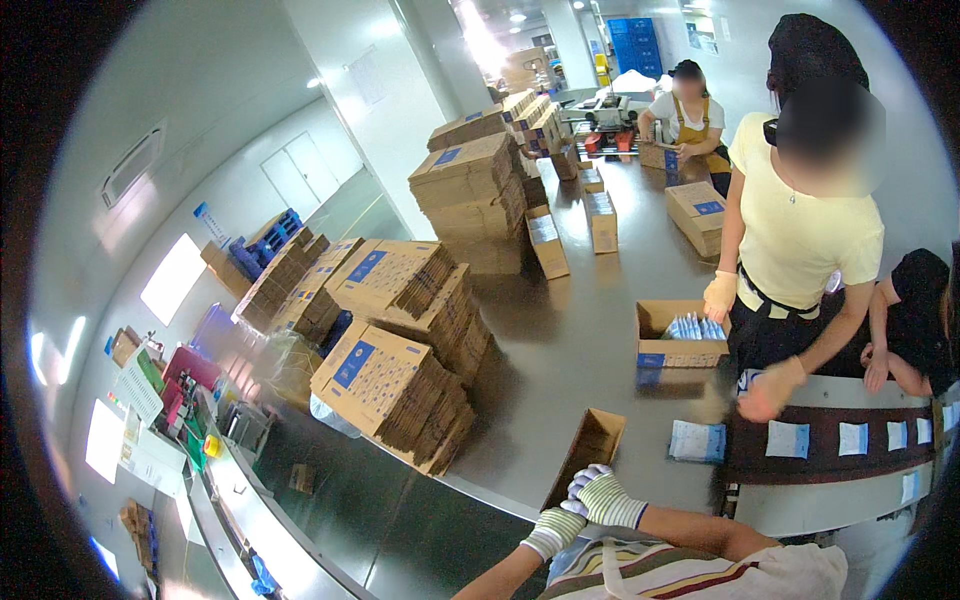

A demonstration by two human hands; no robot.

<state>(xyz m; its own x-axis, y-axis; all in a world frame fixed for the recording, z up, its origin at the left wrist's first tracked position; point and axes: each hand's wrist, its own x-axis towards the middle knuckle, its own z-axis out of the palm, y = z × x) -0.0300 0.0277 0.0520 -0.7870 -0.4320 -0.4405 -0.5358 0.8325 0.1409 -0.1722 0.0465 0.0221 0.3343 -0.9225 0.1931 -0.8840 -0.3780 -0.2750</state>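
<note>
Both my hands wear light gloves with striped cuffs and meet at the near end of an open cardboard box (pixel 590 447), whose visible inside shows bare brown board. My right hand (pixel 594 486) has its fingers bent around the box's near edge. Close beside and below it is my left hand (pixel 562 519), its fingers mostly hidden by the right hand. To the right of the box, a small stack of blue-and-white packets (pixel 697 441) lies on the metal table (pixel 530 385).
A conveyor (pixel 822 415) carries several flat packets at the right. Across it, a person in a yellow shirt (pixel 812 215) reaches over the belt, beside a box holding packets (pixel 683 352). Stacks of flattened cartons (pixel 400 370) line the table's left side. Another person (pixel 690 120) handles a box farther back.
</note>
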